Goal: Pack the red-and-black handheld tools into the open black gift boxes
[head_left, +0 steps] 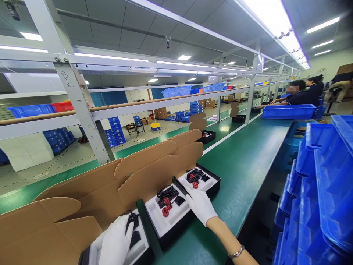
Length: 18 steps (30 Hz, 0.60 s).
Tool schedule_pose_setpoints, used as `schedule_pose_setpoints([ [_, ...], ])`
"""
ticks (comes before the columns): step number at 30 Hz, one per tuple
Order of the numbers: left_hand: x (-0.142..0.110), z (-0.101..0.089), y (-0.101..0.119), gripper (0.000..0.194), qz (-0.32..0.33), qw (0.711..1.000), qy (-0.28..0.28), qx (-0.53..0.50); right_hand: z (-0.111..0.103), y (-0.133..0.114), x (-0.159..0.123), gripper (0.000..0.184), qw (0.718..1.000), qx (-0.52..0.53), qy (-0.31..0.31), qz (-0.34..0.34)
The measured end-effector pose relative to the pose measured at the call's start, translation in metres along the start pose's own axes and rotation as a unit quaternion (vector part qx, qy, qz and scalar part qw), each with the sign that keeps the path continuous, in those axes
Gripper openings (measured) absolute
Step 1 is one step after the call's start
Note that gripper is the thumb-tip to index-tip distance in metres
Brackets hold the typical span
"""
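Three open black boxes with white foam inserts lie in a row on the green belt, each with a brown cardboard lid folded back. My left hand [116, 243], in a white glove, rests on the foam of the nearest box [139, 246], beside black cables. My right hand [200, 204], also gloved, lies flat on the near edge of the middle box [168, 221], between it and the far box [206, 182]. The middle and far boxes each hold coiled black cable, small black parts and a red ring. Neither hand grips anything that I can see.
Stacked blue plastic bins [325, 191] crowd the right edge. More open boxes [206, 136] sit farther up the belt. A metal frame post [79, 106] stands at left. Seated people [300, 94] work at the far right behind a blue tray [288, 110].
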<state>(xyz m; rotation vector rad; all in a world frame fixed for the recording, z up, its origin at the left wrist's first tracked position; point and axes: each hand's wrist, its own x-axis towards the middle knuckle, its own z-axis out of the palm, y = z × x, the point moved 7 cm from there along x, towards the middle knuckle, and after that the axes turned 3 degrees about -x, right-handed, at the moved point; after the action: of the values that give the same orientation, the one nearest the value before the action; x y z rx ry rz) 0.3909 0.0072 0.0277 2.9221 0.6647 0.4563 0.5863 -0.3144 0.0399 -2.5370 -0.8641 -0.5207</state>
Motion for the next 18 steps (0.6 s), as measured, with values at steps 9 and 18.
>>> schedule_pose_setpoints([
  [9, -0.0035, -0.005, 0.0055, 0.051, 0.001, 1.0, 0.0, 0.004, 0.009, 0.0061, -0.003, 0.055, 0.998, 0.007, 0.053, -0.021],
  [18, -0.004, -0.002, 0.0025, 0.048, 0.005, 1.0, 0.017, -0.01, 0.0088, 0.007, -0.0028, 0.055, 0.998, 0.018, 0.058, -0.015],
])
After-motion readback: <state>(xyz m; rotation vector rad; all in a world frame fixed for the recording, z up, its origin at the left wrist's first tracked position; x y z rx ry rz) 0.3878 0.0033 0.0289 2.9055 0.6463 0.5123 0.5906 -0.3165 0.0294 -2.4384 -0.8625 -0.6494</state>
